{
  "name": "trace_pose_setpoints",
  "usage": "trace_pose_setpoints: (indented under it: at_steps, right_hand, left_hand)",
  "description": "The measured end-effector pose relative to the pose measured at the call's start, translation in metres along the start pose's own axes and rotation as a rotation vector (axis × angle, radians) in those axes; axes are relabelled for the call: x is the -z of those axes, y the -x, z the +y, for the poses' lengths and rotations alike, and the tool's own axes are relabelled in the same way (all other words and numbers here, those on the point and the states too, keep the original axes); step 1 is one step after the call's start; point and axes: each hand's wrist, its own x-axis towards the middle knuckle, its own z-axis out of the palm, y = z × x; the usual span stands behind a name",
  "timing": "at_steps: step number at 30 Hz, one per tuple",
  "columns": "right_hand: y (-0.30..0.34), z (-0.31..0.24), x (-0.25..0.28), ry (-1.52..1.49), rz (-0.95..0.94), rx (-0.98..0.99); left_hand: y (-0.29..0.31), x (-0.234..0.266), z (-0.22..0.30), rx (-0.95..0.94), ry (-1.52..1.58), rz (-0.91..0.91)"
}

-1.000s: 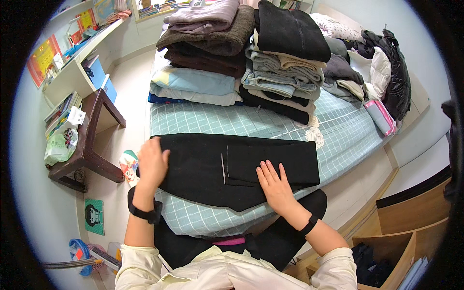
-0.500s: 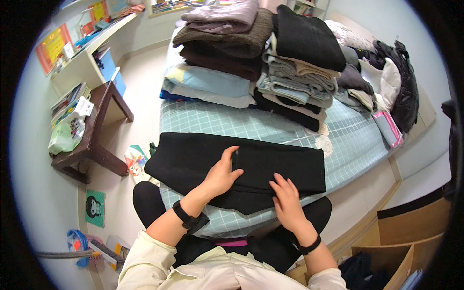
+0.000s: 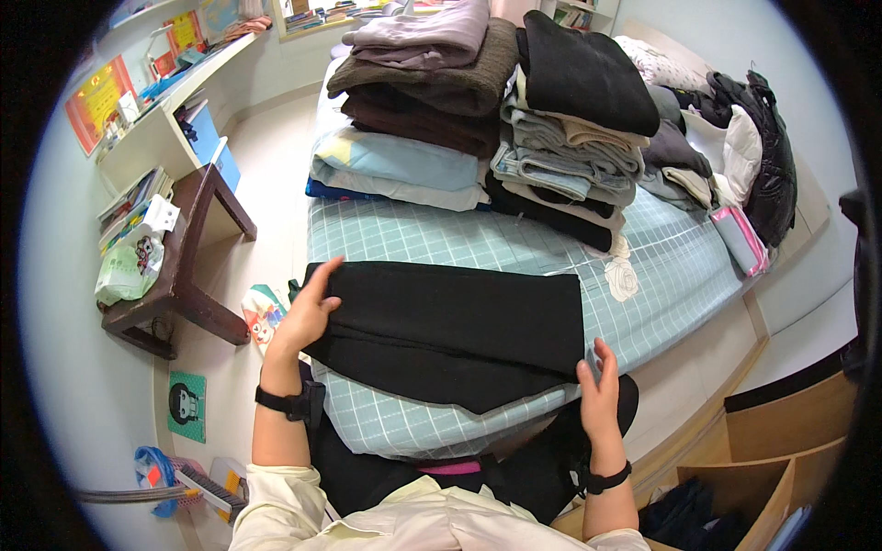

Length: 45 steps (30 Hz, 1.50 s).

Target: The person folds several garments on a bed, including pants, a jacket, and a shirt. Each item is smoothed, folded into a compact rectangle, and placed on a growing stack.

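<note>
Folded black trousers (image 3: pixel 450 321) lie flat across the near edge of the bed, a long fold line running along their lower half. At their left end is my left hand (image 3: pixel 310 308), open, its fingers stretched along the edge and the thumb apart over the cloth. My right hand (image 3: pixel 601 390) stands upright at the right end, fingers spread and the thumb touching the lower right corner. Neither hand is closed round the cloth. Under the trousers is a green checked bedsheet (image 3: pixel 404 230).
Two tall stacks of folded clothes, one topped by a lilac garment (image 3: pixel 423 37) and one by a black one (image 3: pixel 588 78), stand farther back on the bed. Loose jackets (image 3: pixel 772 156) lie at the right. A dark wooden stool (image 3: pixel 188 266) is at left, an open wooden drawer (image 3: pixel 781 413) at lower right.
My left hand has moved left from the middle of the trousers to their left end, and my right hand outward to the right end. The trousers now look shorter from end to end.
</note>
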Motion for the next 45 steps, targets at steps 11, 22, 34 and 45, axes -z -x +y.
trace_pose_setpoints:
  at_steps: [11, 22, 34, 45]
  right_hand:
    - [-0.044, 0.011, -0.009, -0.424, -0.067, -0.476]
    - [-0.104, -0.057, 0.102, -0.285, 0.401, -0.063]
    - [0.005, -0.149, -0.139, 0.427, -0.302, 0.707]
    - [-0.006, -0.102, -0.051, 0.381, -0.312, 0.73]
  left_hand:
    - [0.014, -0.068, 0.051, -0.465, -0.582, 0.189]
    - [0.061, -0.163, 0.091, -0.668, -0.66, -0.215]
    - [0.016, -0.098, 0.051, 0.264, 1.428, -0.332]
    - [-0.001, -0.115, 0.04, 0.089, 1.031, -0.029]
